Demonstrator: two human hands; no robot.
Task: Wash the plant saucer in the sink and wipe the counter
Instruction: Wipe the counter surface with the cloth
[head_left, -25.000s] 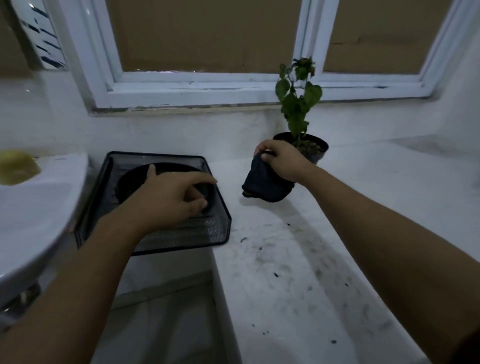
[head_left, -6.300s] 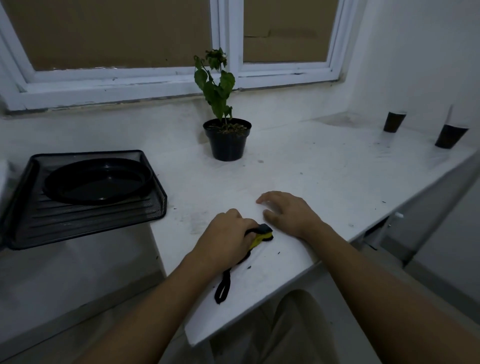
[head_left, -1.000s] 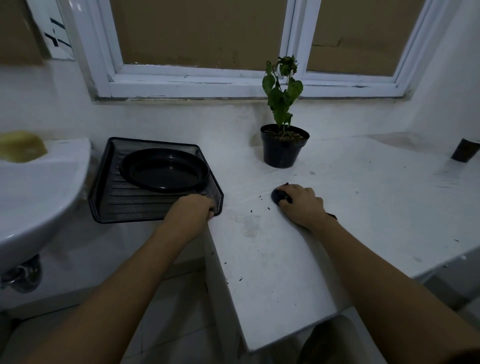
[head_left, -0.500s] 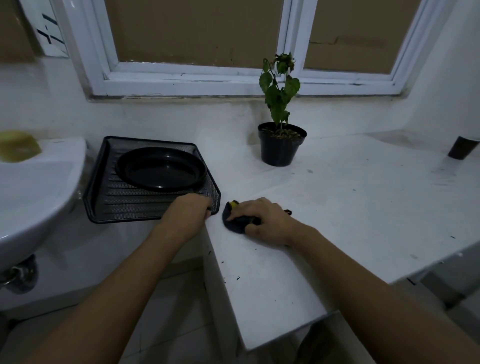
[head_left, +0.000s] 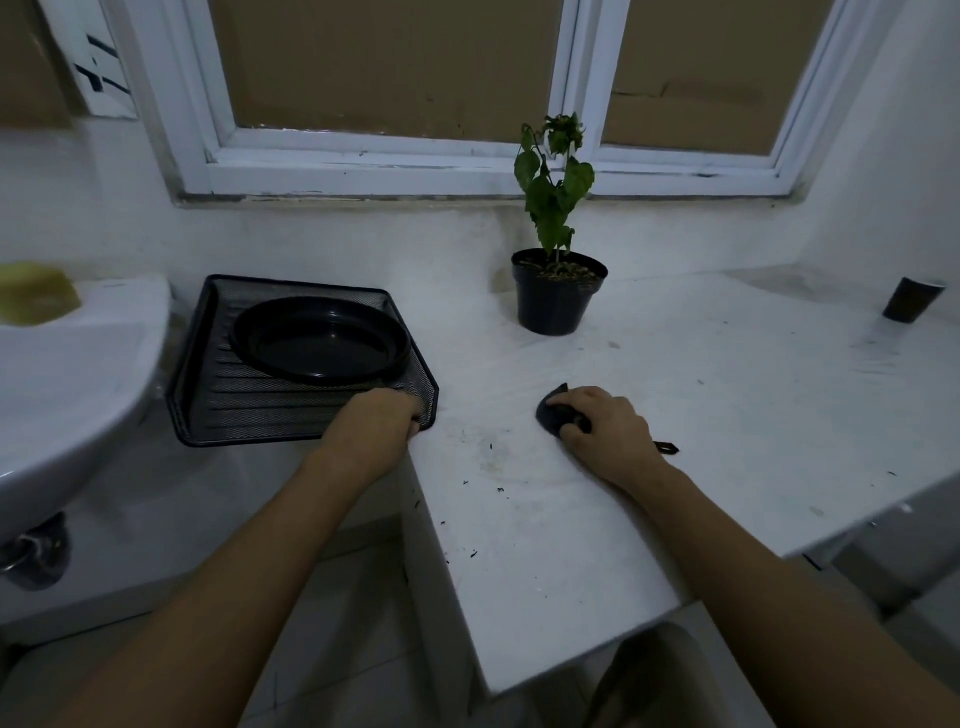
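- Looking down from the head camera, the right hand (head_left: 605, 431) is curled over a dark cloth (head_left: 549, 414), holding it down on the white counter (head_left: 753, 415).
- A dark tail (head_left: 667, 447) sticks out beside that wrist; I cannot tell what it is.
- The left hand (head_left: 382, 421) grips the near right corner of a black mesh tray (head_left: 218, 395), fingers bent over its rim.
- The plant saucer (head_left: 319, 340), black and round, lies flat in the tray, beside the white sink (head_left: 67, 374).
- A white strip (head_left: 96, 62) at top left carries dark strokes, too blurred to read.
- Around: a potted plant (head_left: 558, 291) near the window frame (head_left: 363, 171), a dark cup (head_left: 911, 300) far right, a yellow sponge (head_left: 34, 293) on the sink's rim.
- Dark specks (head_left: 498, 488) dot the counter near its front edge.
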